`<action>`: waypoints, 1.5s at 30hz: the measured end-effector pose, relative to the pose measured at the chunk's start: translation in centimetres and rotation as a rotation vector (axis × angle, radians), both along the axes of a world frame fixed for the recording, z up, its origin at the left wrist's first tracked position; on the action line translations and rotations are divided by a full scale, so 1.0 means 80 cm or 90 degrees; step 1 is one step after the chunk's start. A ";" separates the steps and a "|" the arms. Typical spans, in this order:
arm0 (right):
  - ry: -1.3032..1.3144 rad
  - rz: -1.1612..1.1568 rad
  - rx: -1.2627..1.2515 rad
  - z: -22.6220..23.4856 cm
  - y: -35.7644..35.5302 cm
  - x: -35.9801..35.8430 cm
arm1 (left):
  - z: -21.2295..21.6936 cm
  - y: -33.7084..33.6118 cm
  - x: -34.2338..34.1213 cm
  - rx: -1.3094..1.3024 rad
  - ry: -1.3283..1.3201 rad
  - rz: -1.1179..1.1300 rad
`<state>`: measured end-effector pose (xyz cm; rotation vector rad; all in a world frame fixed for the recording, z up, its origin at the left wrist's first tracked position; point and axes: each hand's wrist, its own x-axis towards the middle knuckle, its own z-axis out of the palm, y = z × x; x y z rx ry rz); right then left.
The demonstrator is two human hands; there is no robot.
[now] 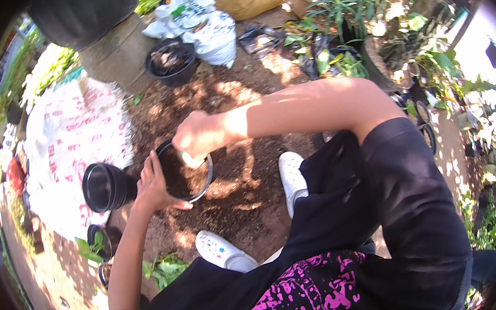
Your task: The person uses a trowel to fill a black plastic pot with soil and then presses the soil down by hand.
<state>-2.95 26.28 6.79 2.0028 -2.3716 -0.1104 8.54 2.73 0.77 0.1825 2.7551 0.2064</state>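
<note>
Black pot (209,176) meets spread left fingers (153,169); clenched right fingers (184,141) mostly hide something pale (188,159).

Your black shirt (304,294) carries a splotched pink print; your shoes (224,249) are white. You have a black pot (168,162), brown soil (244,214), and a white sack (77,152) with red lettering.

Stacked pots (112,187) block left of pot (208,185); room over soil (243,199) right.
</note>
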 end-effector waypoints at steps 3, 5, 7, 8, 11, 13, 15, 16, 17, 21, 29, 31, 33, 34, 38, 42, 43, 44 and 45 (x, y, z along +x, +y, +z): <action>-0.345 -0.132 -0.025 0.008 0.010 -0.013 | 0.004 -0.005 0.006 0.018 0.011 0.016; -0.347 -0.181 0.029 0.035 0.015 -0.012 | 0.000 0.000 0.001 0.025 0.014 0.013; -0.262 -0.186 0.108 0.070 -0.011 -0.004 | 0.003 -0.005 0.008 0.006 -0.006 0.022; -0.236 -0.179 0.133 0.091 -0.021 0.003 | 0.003 -0.010 0.014 0.002 -0.013 0.032; -0.235 -0.161 0.093 0.096 -0.024 0.016 | 0.004 -0.008 0.016 -0.005 -0.047 0.047; -0.167 -0.067 0.082 0.045 -0.012 0.020 | 0.006 -0.002 0.008 0.003 -0.047 0.039; -0.224 -0.145 0.127 0.030 -0.005 0.038 | 0.004 0.001 0.007 -0.014 -0.062 0.040; -0.188 -0.140 0.143 0.027 -0.005 0.031 | 0.003 0.002 0.007 -0.022 -0.069 0.041; -0.154 -0.129 0.161 0.029 -0.010 0.023 | 0.000 0.000 0.010 0.000 -0.055 0.050; 0.012 0.006 0.037 0.030 -0.019 0.016 | -0.010 -0.002 0.012 0.039 -0.023 0.049; -0.231 -0.049 0.098 0.023 -0.014 0.050 | -0.021 -0.013 0.019 0.047 0.017 0.023; -0.182 -0.066 0.094 0.030 -0.016 0.045 | -0.020 -0.014 0.018 0.049 0.016 0.029; -0.060 -0.088 0.078 0.053 -0.019 0.045 | -0.024 -0.012 0.014 0.059 0.024 0.023; -0.069 -0.077 0.067 0.056 -0.021 0.049 | -0.026 -0.015 0.018 0.059 0.018 0.030; -0.151 -0.083 0.045 0.045 -0.018 0.056 | -0.020 -0.015 0.019 0.056 0.002 0.045; -0.109 -0.002 -0.030 0.017 -0.006 0.037 | -0.017 -0.007 0.011 0.061 0.011 0.043; -0.220 -0.063 0.018 0.007 -0.010 0.019 | -0.011 -0.005 0.008 0.065 0.015 0.037; -0.161 -0.044 0.072 0.025 -0.013 0.021 | -0.019 -0.010 0.012 0.079 0.045 0.025; -0.103 -0.019 0.124 0.044 -0.016 0.024 | -0.022 -0.012 0.019 0.078 0.038 0.028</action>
